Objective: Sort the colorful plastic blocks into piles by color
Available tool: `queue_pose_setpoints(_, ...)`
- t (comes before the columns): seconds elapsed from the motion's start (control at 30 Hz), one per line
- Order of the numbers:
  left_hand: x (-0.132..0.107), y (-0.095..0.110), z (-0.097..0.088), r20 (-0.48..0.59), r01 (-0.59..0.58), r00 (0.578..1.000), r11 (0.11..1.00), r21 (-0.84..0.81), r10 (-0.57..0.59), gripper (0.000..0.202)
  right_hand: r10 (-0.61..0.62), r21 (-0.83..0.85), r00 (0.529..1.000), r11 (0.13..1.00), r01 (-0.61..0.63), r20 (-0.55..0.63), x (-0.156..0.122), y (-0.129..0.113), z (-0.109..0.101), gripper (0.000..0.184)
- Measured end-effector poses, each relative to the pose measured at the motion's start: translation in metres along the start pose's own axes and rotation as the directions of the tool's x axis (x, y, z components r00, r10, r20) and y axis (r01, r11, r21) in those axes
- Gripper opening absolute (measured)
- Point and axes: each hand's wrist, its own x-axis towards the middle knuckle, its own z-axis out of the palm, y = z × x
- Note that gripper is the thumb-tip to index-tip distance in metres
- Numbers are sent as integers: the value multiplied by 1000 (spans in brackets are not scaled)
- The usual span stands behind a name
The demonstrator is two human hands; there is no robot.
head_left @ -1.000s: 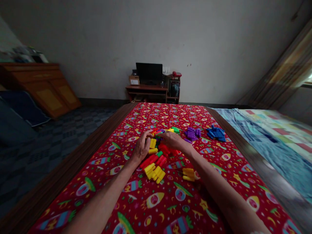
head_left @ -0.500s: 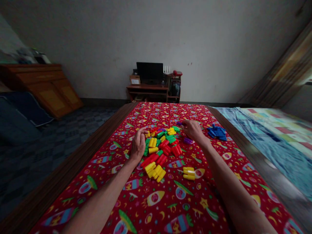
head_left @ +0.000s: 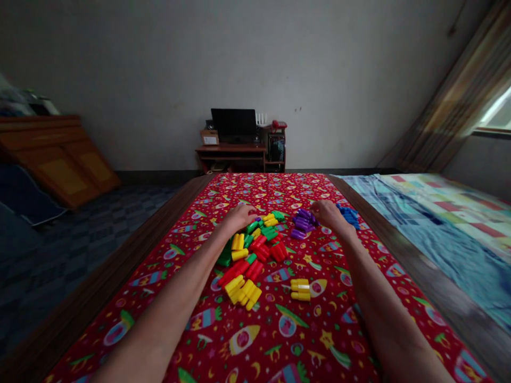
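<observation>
My left hand (head_left: 240, 217) reaches over the far left end of a loose pile of plastic toy blocks, its fingers bent and drawn together. Whatever they hold is hidden. Yellow blocks (head_left: 238, 242), red blocks (head_left: 260, 248) and green blocks (head_left: 269, 233) make up the pile. To the right, a cluster of purple blocks (head_left: 303, 221) lies apart from it. At that cluster's right edge is my right hand (head_left: 325, 213), palm down; its fingertips are mostly out of sight. Blue blocks (head_left: 349, 217) form a group just beyond its wrist.
A yellow block (head_left: 300, 290) sits by itself nearer me. The red patterned cloth (head_left: 291, 351) covers the table. A bed (head_left: 431, 239) adjoins on the right. Against the far wall stands a desk (head_left: 231, 154) with a monitor (head_left: 233, 125).
My view has turned slightly right. My left hand has moved from the pile's left side to its far end. Several purple blocks now show together beside my right hand.
</observation>
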Motion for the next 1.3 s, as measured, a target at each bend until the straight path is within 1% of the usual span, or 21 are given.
queue_pose_setpoints(0.03,8,1,3,32,25,999,1000,6,-25,17,7,1,999,1000,-7,-48,0,2,-3,29)
queue_pose_setpoints(0.1,17,2,8,45,33,998,999,0,-33,14,18,14,992,1000,-16,-126,-1,5,-10,31)
queue_pose_setpoints(0.17,20,3,11,36,29,999,999,-17,-29,13,10,45,983,999,-2,-186,-2,2,-18,32)
queue_pose_setpoints(0.23,18,4,11,13,20,1000,999,-41,-19,12,-24,73,976,997,41,-219,-4,-8,-25,31)
queue_pose_setpoints(0.3,15,3,10,-19,9,1000,997,-71,-10,7,-93,89,975,990,112,-200,-7,-23,-27,29)
queue_pose_setpoints(0.37,10,2,8,-67,2,998,995,-102,-9,4,-190,100,971,974,205,-148,-9,-39,-24,25)
queue_pose_setpoints(0.43,4,1,6,-123,0,992,992,-128,-16,11,-290,124,952,946,300,-94,-12,-54,-15,22)
queue_pose_setpoints(0.5,-4,2,3,-184,-10,983,978,-208,-30,22,-364,172,927,911,374,-88,-15,-65,-3,22)
queue_pose_setpoints(0.53,-9,4,1,-209,-23,977,957,-288,-40,28,-388,207,915,891,404,-111,-16,-69,2,24)
queue_pose_setpoints(0.6,-19,12,-3,-220,-63,974,876,-479,-50,37,-414,294,890,841,454,-190,-17,-77,12,34)
queue_pose_setpoints(0.67,-27,24,-7,-177,-101,984,779,-619,-14,42,-415,402,873,775,487,-257,-17,-83,18,42)
queue_pose_setpoints(0.7,-30,30,-8,-143,-111,989,759,-642,24,43,-406,459,874,744,486,-266,-17,-86,19,41)
queue_pose_setpoints(0.77,-33,39,-10,-101,-131,991,783,-608,87,42,-366,533,897,722,441,-248,-16,-90,17,33)
queue_pose_setpoints(0.83,-31,41,-9,-137,-142,987,873,-466,87,38,-290,510,933,781,360,-215,-14,-89,12,27)
queue_pose_setpoints(0.9,-27,34,-6,-200,-110,978,963,-246,60,29,-219,389,961,881,269,-168,-13,-82,9,25)
queue_pose_setpoints(0.93,-25,29,-3,-202,-76,978,987,-144,46,24,-191,314,972,922,226,-139,-12,-77,9,24)
queue_pose_setpoints(1.0,-20,18,4,-144,-19,989,1000,-13,17,18,-158,172,985,971,168,-73,-9,-65,11,23)
queue_pose_setpoints(1.07,-17,8,10,-78,7,997,1000,23,-5,19,-147,63,989,987,148,-21,-6,-54,17,25)
queue_pose_setpoints(1.17,-13,1,14,-80,4,997,1000,22,-3,15,-164,8,986,986,164,-13,-2,-43,24,27)
queue_pose_setpoints(1.23,-13,2,11,-132,-14,991,1000,19,17,10,-179,66,981,981,184,-72,-2,-42,23,27)
queue_pose_setpoints(1.3,-15,8,7,-217,-75,974,997,-26,68,7,-172,176,971,964,200,-164,-4,-47,19,26)
